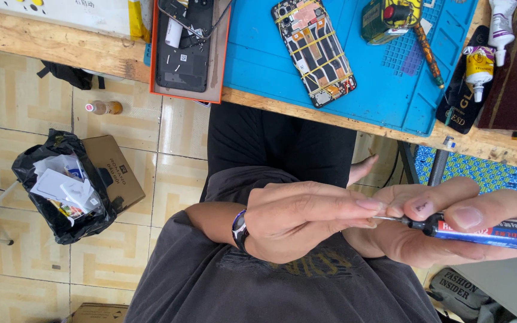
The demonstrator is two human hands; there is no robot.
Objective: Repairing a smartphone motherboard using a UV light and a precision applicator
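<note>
**Hands meet at the nozzle of a glue tube**

Fingers of our left hand (306, 218) pinch shut on the thin metal nozzle (390, 219) of a blue glue tube with a black collar (486, 232). Our right hand (444, 224) is wrapped around the tube's body, thumb pressed on top near the collar. Both hands touch the tube, held in the air above our lap, well clear of the wooden counter (91, 51). A dark wristband (239, 228) sits on our left wrist. On the counter lies a blue silicone work mat (258, 54) carrying an opened phone with exposed circuitry (313, 51). Beside it, an orange tray (219, 60) holds another dismantled black phone (184, 54). On the tiled floor stands a black rubbish bag stuffed with paper (61, 185).
</note>
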